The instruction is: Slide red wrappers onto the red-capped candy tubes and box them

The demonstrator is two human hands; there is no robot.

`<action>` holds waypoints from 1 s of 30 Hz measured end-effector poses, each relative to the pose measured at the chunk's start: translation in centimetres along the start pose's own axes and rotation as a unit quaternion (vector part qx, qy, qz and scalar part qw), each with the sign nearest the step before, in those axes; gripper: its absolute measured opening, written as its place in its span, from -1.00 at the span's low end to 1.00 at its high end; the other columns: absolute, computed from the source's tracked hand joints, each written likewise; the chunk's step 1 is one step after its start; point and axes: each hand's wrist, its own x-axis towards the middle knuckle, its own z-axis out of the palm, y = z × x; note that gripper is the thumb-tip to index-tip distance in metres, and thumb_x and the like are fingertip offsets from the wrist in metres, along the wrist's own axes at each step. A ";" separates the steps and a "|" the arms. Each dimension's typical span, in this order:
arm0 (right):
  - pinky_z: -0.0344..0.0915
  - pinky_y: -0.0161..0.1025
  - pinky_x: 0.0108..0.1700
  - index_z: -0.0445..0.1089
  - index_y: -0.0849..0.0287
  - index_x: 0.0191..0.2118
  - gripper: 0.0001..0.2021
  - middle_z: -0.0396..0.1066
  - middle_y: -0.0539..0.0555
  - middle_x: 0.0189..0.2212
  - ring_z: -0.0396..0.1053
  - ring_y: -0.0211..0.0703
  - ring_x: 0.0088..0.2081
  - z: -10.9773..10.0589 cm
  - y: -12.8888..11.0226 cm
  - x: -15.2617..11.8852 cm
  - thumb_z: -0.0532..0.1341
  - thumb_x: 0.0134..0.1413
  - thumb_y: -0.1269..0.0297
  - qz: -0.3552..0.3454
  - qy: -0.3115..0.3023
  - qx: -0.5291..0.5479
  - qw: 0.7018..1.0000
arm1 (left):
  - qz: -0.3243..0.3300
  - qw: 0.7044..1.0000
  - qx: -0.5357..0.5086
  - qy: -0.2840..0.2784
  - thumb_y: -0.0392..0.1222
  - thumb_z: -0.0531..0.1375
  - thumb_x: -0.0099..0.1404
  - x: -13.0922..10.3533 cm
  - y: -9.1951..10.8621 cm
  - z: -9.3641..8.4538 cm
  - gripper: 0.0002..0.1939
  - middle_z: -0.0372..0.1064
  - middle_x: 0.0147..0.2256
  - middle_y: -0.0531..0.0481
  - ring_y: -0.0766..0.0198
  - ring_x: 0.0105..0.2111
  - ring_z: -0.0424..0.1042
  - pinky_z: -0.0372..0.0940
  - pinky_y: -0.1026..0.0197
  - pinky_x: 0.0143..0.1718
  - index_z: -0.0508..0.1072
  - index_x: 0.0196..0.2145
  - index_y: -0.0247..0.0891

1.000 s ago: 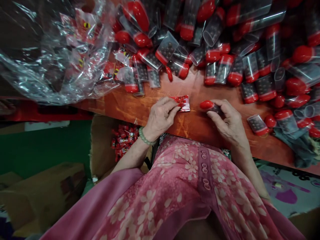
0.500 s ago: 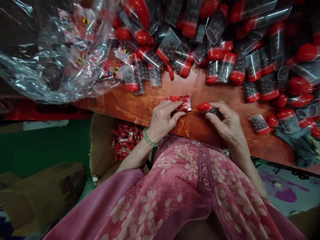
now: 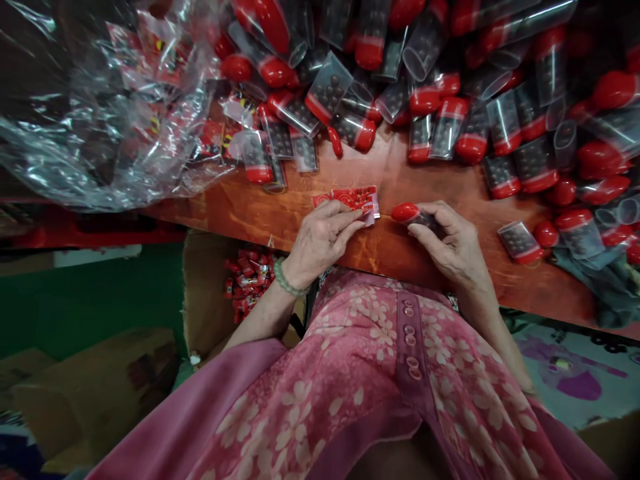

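Observation:
My left hand (image 3: 320, 237), with a green bead bracelet at the wrist, pinches the lower right edge of a small red printed packet (image 3: 354, 195). That packet lies on the table, partly covered by the fingers. Between the thumb and fingers of my right hand (image 3: 454, 243) is a small bottle with a rounded red cap (image 3: 405, 213). The cap points left toward the packet, a short gap away. Most of the bottle's dark body is hidden by my fingers.
Many clear red-capped bottles of dark balls (image 3: 450, 127) heap along the table's far side and right. A clear plastic bag (image 3: 125, 147) with red packets lies left. Below the table edge (image 3: 240, 223), a cardboard box (image 3: 205, 287) holds red wrapped pieces (image 3: 250, 280). Grey cloth (image 3: 593, 280) lies right.
My left hand has shifted slightly left, and its thumb and fingertips have drawn together on the packet's edge, lifting it a little. My right hand still holds the bottle, nearly unmoved.

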 end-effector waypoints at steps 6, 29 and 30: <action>0.42 -0.15 -0.09 0.51 0.12 -0.04 -0.80 0.53 0.05 -0.22 0.47 -0.14 -0.21 0.2 -0.4 0.0 0.26 0.29 0.20 -0.009 0.007 0.003 1.000 | -0.051 0.997 -0.049 0.040 -0.15 0.22 0.43 0.2 0.0 0.0 -0.78 0.56 -0.37 -0.03 0.33 -0.37 0.49 0.36 0.27 -0.31 0.65 -0.27 -0.28; 0.53 -0.08 -0.09 0.53 -0.01 0.04 -0.78 0.59 0.07 -0.16 0.55 -0.07 -0.15 -1.6 -5.0 -2.9 0.28 0.33 0.25 -0.124 -0.059 -0.060 0.989 | 0.033 0.986 -0.155 0.049 -0.09 0.39 0.29 -0.6 4.6 -1.9 -0.85 0.60 -0.38 0.03 0.38 -0.40 0.55 0.43 0.33 -0.36 0.63 -0.30 -0.23; 0.53 -0.08 -0.09 0.53 -0.01 0.05 -0.78 0.58 0.07 -0.16 0.55 -0.08 -0.15 -1.7 -5.0 -3.0 0.27 0.34 0.25 -0.122 -0.064 -0.068 0.988 | 0.031 0.986 -0.155 0.045 -0.08 0.39 0.29 -0.7 4.6 -1.8 -0.84 0.60 -0.38 0.03 0.38 -0.40 0.54 0.42 0.33 -0.36 0.63 -0.30 -0.23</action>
